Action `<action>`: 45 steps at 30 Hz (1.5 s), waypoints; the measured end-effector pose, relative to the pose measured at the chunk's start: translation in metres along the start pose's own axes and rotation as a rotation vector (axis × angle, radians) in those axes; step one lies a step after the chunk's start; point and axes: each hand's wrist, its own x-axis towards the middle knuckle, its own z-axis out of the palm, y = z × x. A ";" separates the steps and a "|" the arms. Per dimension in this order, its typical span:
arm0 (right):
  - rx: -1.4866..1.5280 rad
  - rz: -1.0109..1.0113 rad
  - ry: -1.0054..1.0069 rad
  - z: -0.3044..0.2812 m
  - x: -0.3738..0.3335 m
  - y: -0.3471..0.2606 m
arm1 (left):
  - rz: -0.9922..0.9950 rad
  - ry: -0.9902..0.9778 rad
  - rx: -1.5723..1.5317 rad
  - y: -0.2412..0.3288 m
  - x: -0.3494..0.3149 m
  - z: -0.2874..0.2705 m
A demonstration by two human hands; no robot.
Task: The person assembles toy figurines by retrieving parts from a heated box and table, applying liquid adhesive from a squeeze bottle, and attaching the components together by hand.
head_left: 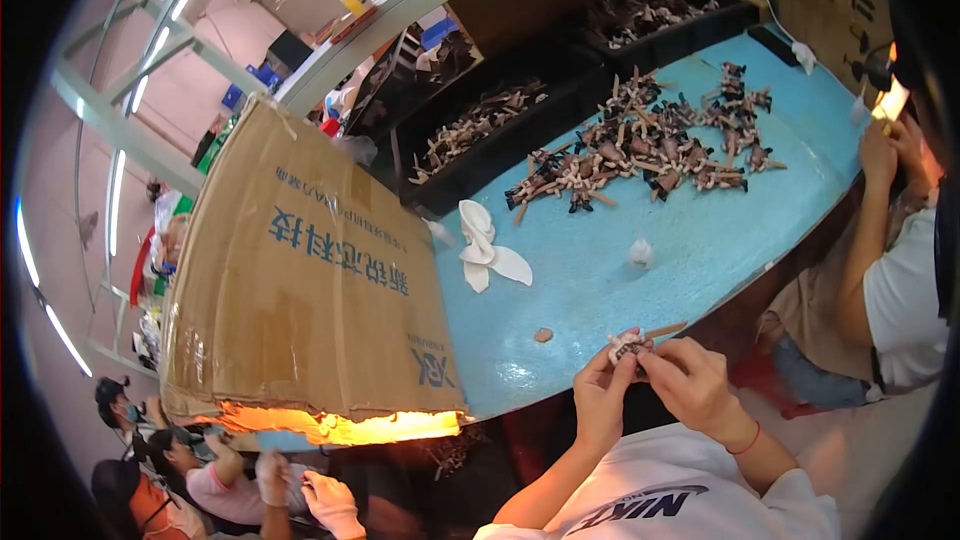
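Close to the near edge of the blue tabletop (590, 285), both my hands are closed on one small figurine (628, 345), pale with dark parts. My left hand (600, 400) pinches it from the left between thumb and fingers. From the other side, my right hand (692, 380) grips it with bent fingers. A thin tan stick (667, 330) juts out to the right above my right fingers; where it joins the figurine is hidden. Farther back lies a heap of similar dark and pale figurines (640, 145) with tan sticks among them.
A cardboard sheet (300, 290) stands along the table's left side. White cloth (480, 250), a crumpled white wad (640, 254) and a small tan lump (543, 335) lie on the tabletop. Behind are black bins (500, 125) of figurines. A co-worker (905, 280) sits at the right; others work lower left.
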 end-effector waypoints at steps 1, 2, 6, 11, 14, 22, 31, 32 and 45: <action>0.074 0.012 -0.013 0.002 -0.002 0.001 | -0.034 0.034 -0.009 -0.002 -0.001 -0.002; 0.149 0.023 -0.026 0.003 -0.005 0.002 | -0.036 0.087 -0.080 0.000 -0.004 -0.002; 0.173 0.079 0.139 0.006 -0.001 0.032 | -0.054 0.039 -0.145 0.008 -0.012 -0.017; 0.346 0.417 0.218 0.022 0.020 0.072 | -0.072 0.080 -0.145 0.012 -0.019 -0.034; 0.203 0.410 0.155 0.042 0.034 0.085 | -0.119 0.153 -0.147 0.014 -0.019 -0.040; 0.174 0.374 0.005 0.074 0.034 0.102 | -0.130 0.134 -0.100 0.017 -0.015 -0.033; 0.429 0.465 0.051 0.058 0.026 0.086 | -0.036 0.215 -0.013 0.013 -0.018 -0.036; 0.605 0.567 0.008 0.054 0.025 0.082 | 0.004 0.248 0.008 0.013 -0.016 -0.037; 0.690 0.343 0.102 -0.003 0.009 0.005 | 0.519 0.360 0.267 0.015 -0.006 -0.039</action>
